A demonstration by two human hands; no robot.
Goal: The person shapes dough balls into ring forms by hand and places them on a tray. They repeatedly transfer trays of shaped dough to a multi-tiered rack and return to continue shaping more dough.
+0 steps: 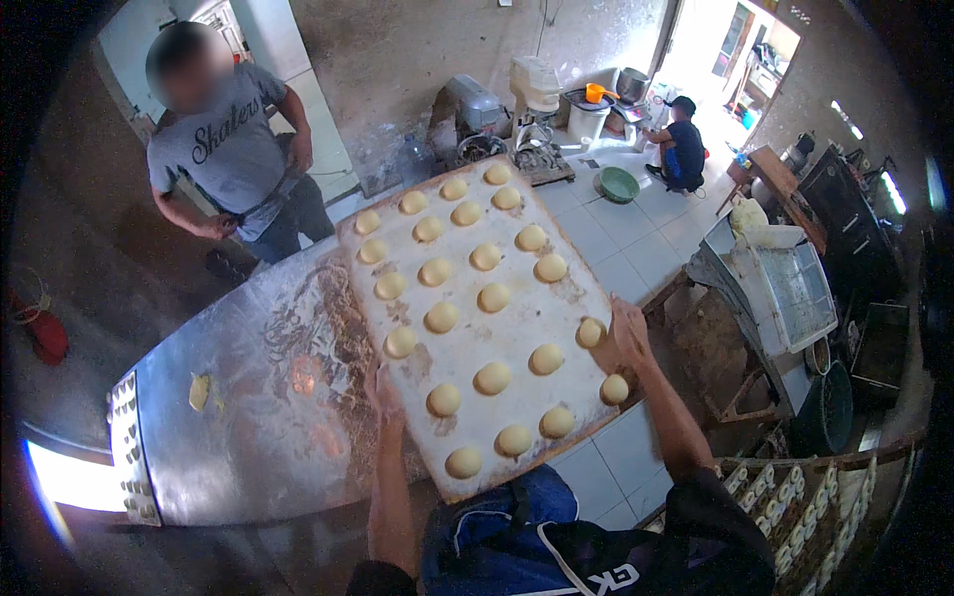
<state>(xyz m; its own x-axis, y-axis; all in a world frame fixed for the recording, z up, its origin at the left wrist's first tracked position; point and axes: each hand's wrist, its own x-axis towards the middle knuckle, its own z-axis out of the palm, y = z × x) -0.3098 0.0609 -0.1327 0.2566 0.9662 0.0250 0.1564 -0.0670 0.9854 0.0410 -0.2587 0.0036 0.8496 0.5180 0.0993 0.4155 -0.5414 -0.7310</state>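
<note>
The board [522, 326], set with rows of pale dough balls [442, 317], is held up before the person's torso, overlapping the table's [234, 427] right end. The left hand [386, 392] clasps its left edge, forearm rising nearly straight; the right hand [626, 330] clasps the opposite edge, forearm slanting up and leftward. Both grips are closed on the board; fingers underneath are hidden. Farther out, a green basin [617, 186] sits on the floor, and an orange dipper [596, 92] rests atop a white bucket [587, 125].
</note>
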